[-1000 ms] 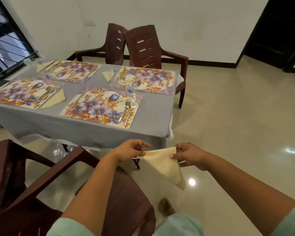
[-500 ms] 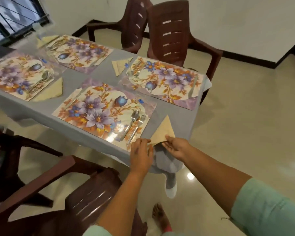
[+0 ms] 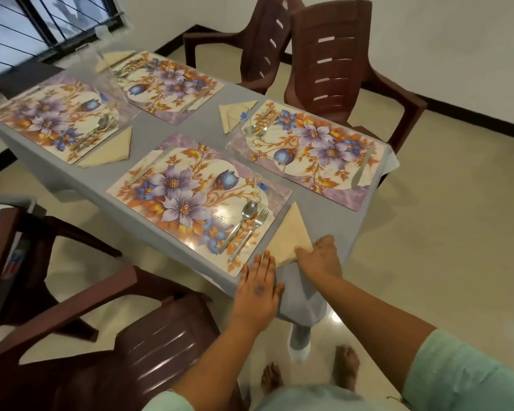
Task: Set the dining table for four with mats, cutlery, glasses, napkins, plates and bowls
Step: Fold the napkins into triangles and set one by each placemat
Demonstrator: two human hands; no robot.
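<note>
**Fourth napkin set down at the near corner**

The napkin (image 3: 291, 235), folded to a triangle, is laid flat on the grey cloth (image 3: 333, 209) just right of the near mat (image 3: 196, 203), its tip pointing away across the table. Its lower right edge is touched by the right hand (image 3: 319, 258), fingers bent over the fold; whether the fabric is pinched or only pressed cannot be told. The left hand (image 3: 258, 287) is spread flat at the table edge, fingertips touching the mat's corner, nothing held.

A spoon (image 3: 241, 222) and fork (image 3: 250, 234) are seen on the mat, close beside the napkin. Three other napkins are already placed. No plates or bowls are seen.

Risk is judged to sit at the edge. The napkin's base is very near the drop, so a careless release or a drag of the fingers could pull it over. The cloth hangs loose here too; if it is tugged, mat and cutlery could be shifted together. A clear glass (image 3: 260, 188) stands near the mat's far right corner and could be knocked on the next reach.
</note>
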